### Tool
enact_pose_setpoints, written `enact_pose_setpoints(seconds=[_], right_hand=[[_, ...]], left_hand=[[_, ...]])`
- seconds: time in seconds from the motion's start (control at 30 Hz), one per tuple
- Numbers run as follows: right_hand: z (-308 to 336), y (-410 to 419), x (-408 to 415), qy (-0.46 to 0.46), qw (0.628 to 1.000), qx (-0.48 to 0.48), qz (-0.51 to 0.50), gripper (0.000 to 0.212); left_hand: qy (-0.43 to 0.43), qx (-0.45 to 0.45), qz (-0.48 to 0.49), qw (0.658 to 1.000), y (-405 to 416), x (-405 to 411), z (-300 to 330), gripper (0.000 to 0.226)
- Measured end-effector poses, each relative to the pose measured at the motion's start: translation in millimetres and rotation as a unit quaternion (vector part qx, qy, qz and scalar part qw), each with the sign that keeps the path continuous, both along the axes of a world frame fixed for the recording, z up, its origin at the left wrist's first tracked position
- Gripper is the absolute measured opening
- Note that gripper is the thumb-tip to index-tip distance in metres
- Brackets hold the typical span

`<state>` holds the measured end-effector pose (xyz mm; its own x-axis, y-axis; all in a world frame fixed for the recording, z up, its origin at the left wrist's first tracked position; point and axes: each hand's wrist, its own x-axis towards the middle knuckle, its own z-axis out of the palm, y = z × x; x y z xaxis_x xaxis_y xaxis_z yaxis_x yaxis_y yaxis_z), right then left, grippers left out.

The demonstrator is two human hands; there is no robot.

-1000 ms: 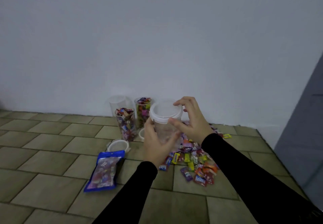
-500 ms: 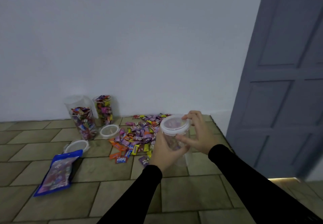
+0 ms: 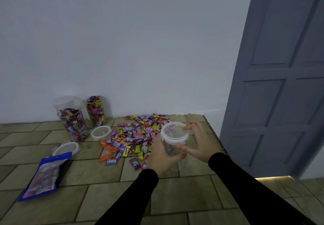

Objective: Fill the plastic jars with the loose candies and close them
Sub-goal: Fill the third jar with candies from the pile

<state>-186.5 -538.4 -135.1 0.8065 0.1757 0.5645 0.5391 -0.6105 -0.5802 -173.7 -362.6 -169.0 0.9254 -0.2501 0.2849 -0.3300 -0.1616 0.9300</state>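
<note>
Left hand: my left hand wraps round the body of the clear jar, fingers curled about its side; the grip holds the jar upright above the floor.
Right hand: my right hand sits on the jar's far side, fingers curled over the rim of the lid and thumb against the wall just below it; the grip holds the lid.
Jar in hand: see-through plastic with the whitish lid on top; whether the lid is fully seated I cannot tell. A few coloured wrappers show through the plastic, but whether they lie inside or behind it I cannot tell.
Loose candies: the heap of loose candies is spread on the tiled floor just left of and behind the jar I hold, reaching back to the wall.
Other jars: two filled jars stand uncovered by the wall at left, the front filled jar and the back filled jar; an empty jar stands behind the front one, touching or nearly so.
Spare lids: one loose lid lies flat beside the filled jars; a second loose lid lies nearer me, its edge at the top of the bag.
Bag: a blue candy bag lies flat on the floor, well left of my arms.
Sleeves: both arms are in black sleeves.
Door: a grey panelled door stands at right.
</note>
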Motion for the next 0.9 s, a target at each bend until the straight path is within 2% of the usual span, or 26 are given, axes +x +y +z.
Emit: enact_pose_setpoints(seconds=[0.27, 0.37, 0.47, 0.5, 0.57, 0.67, 0.9], right_hand=[[22, 12, 4, -0.016, 0.995, 0.091, -0.044, 0.034], [39, 20, 19, 0.065, 0.991, 0.101, -0.064, 0.015], [59, 25, 35, 0.188, 0.980, 0.028, -0.066, 0.027], [64, 27, 39, 0.218, 0.974, 0.001, -0.069, 0.030], [70, 30, 44, 0.257, 0.963, -0.033, -0.076, 0.029], [71, 30, 47, 0.286, 0.950, -0.072, -0.102, 0.036], [73, 36, 48, 0.346, 0.932, -0.025, -0.102, 0.037]], left_hand=[[0.046, 0.046, -0.062, 0.996, 11, -1, 18, 0.093], [0.056, 0.041, -0.070, 0.995, 25, -1, 23, 0.082], [0.085, -0.018, 0.002, 0.996, 26, -4, 39, 0.050], [0.084, -0.006, 0.036, 0.996, 23, -5, 45, 0.041], [0.061, 0.048, 0.086, 0.993, 17, -2, 53, 0.043], [0.066, 0.087, 0.094, 0.989, 14, 7, 54, 0.052], [0.183, 0.000, 0.051, 0.982, 9, 13, 56, 0.042]])
